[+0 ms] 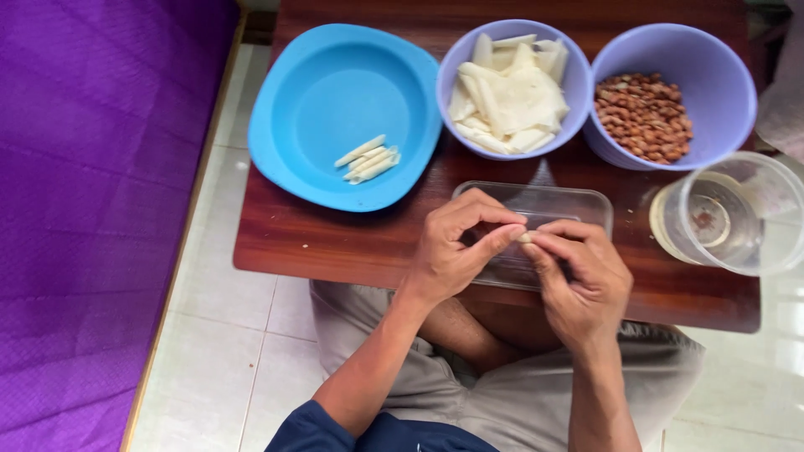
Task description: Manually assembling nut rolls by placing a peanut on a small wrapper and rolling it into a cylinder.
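A person sits cross-legged on a pale tiled floor (226,335) at the near edge of a low wooden table (335,243), both hands raised together over a clear plastic tray (578,205) that lies at the middle of that near edge. The left hand (452,247) and the right hand (582,280) meet fingertip to fingertip, each closed in a pinch on a small pale roll of wrapper (524,238); only its tip shows between the fingers, so what lies inside it cannot be told.

Toward the table's far left corner stands a wide blue bowl (318,75) holding a few finished thin white rolls (368,159), lying side by side near its front wall. Just beside it, at the middle of the far edge, a lilac bowl (456,71) is heaped with folded white wrapper sheets (507,96). Touching that one on the right, a second lilac bowl (712,67) holds brown peanuts (643,115). At the right edge a clear plastic container (737,213) sits partly over the table's side, with a little clear liquid in it.

A purple covered mattress (92,192) fills the left of the scene, well apart from the table.
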